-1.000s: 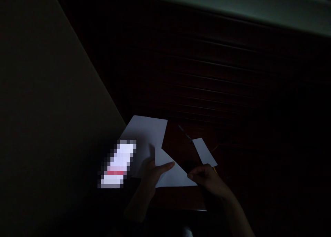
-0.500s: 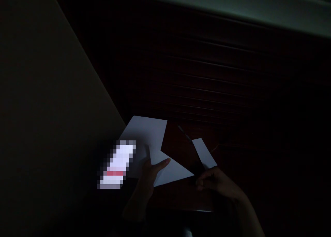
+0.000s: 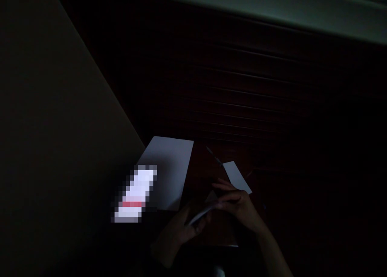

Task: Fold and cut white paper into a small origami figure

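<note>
- I see the left hand [image 3: 181, 228] curled around the near end of a thin white paper piece [image 3: 201, 215], which is held edge-on just above the dark wooden table [image 3: 203, 168].
- The right hand [image 3: 238, 206] pinches its right end, fingers bent.
- A flat rectangular sheet [image 3: 169, 168] lies to the left.
- A small paper strip [image 3: 237, 177] and a slim pen [image 3: 214, 156] lie farther off.

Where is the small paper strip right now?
Head view, right of centre: the small paper strip lies beside the pen, just beyond the right hand holding folded paper.
</note>
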The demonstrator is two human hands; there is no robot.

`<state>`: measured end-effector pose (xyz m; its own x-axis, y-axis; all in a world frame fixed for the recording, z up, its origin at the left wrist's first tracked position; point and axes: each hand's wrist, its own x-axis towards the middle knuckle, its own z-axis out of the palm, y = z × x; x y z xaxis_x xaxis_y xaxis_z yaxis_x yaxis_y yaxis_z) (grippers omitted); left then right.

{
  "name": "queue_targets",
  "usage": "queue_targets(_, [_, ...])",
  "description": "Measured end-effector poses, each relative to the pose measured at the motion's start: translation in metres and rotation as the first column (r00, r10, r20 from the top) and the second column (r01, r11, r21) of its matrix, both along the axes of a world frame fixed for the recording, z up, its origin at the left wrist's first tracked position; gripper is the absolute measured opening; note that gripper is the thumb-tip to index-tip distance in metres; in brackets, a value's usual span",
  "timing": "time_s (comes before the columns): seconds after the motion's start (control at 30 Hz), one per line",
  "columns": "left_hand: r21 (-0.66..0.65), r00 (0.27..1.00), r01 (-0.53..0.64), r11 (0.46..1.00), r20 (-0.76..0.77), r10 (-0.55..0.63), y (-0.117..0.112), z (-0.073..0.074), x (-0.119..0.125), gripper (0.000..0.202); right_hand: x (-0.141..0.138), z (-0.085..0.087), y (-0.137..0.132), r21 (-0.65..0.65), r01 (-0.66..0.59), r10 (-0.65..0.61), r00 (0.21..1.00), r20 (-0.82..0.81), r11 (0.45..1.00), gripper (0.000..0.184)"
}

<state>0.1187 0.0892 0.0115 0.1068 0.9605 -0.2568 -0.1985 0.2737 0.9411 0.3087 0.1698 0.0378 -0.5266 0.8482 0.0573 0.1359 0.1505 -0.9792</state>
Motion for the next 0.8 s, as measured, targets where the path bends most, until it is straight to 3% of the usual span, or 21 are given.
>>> queue_targets(0.13, [-0.200,0.953,0.088,0.976,0.302,-0.024,0.020,-0.007,0.003,0.043,0.010,-0.014,0.003,-0.173,0.229,-0.230,0.973,0.015,0.958,0.018])
queue_targets(0.2, [-0.347,0.900,-0.049,0.937,0.391,0.192,0.027,-0.008,0.004,0.039,0.013,-0.019,0.003,-0.258,0.327,-0.333,0.943,0.021,0.909,0.022])
queue_targets(0.27, [-0.415,0.840,-0.234,0.879,0.369,0.398,0.030,-0.009,0.005,0.037,0.013,-0.020,0.002,-0.286,0.334,-0.342,0.939,0.026,0.898,0.024])
queue_targets(0.33, [-0.330,0.822,-0.356,0.874,0.334,0.462,0.029,-0.007,0.007,0.041,0.010,-0.020,0.000,-0.276,0.279,-0.270,0.960,0.072,0.920,0.024])
queue_targets(0.53, [-0.190,0.947,-0.177,0.966,0.233,0.219,0.026,0.004,0.011,0.033,0.001,-0.017,-0.002,-0.169,0.140,-0.099,0.968,0.230,0.976,0.027])
queue_targets(0.8, [-0.156,0.945,-0.267,0.951,0.153,0.290,0.030,0.002,0.008,0.030,0.007,-0.016,-0.002,-0.215,0.025,0.027,0.972,0.235,0.976,0.023])
